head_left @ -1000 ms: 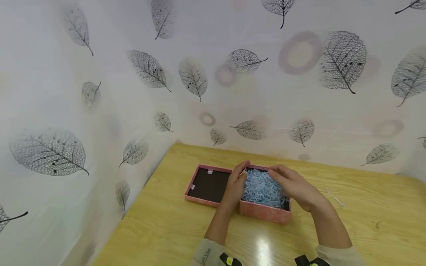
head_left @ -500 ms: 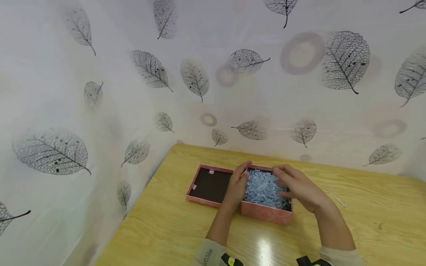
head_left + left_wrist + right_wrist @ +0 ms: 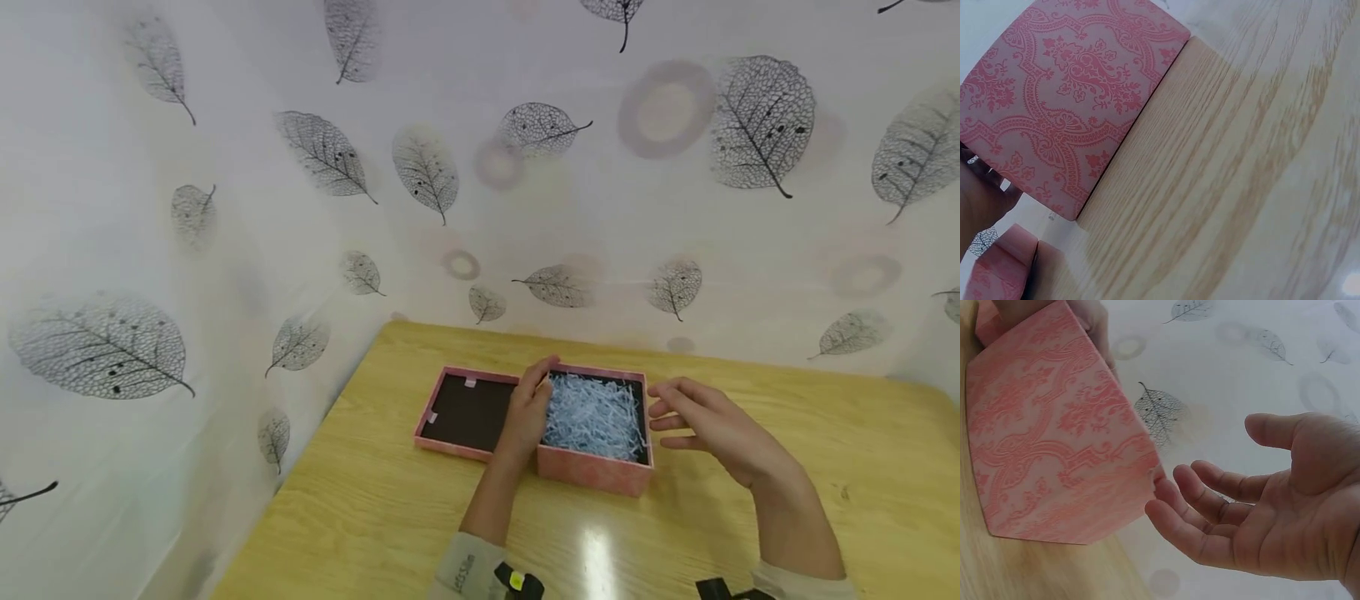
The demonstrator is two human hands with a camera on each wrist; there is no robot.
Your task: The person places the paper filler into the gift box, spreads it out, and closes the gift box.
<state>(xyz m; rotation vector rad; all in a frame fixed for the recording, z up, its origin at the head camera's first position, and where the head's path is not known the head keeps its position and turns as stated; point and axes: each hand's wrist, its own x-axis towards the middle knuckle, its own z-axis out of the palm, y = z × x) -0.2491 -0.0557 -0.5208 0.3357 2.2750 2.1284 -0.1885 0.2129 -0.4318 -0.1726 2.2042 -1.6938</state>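
A pink patterned box (image 3: 592,472), its top uncovered, stands on the wooden table full of light blue shredded paper (image 3: 592,417). At its left wall, my left hand (image 3: 528,412) grips the side near the rim. My right hand (image 3: 716,429) hovers just off the right wall, fingers spread and loosely bent, holding nothing. In the right wrist view the palm of that right hand (image 3: 1272,512) faces up, fingertips close to the box edge. Left of the box lies its shallow pink lid (image 3: 452,450), dark inside turned up, partly hidden by my left hand.
The wooden table (image 3: 360,500) runs up to a pale wall (image 3: 480,208) printed with leaf skeletons. Two small light tabs stick to the inside of the lid. Bare wood lies in front of and to the right of the box.
My right hand has moved right, from over the shredded paper to outside the box's right wall. My left hand stays on the box. The thin white stick at right is now hidden.
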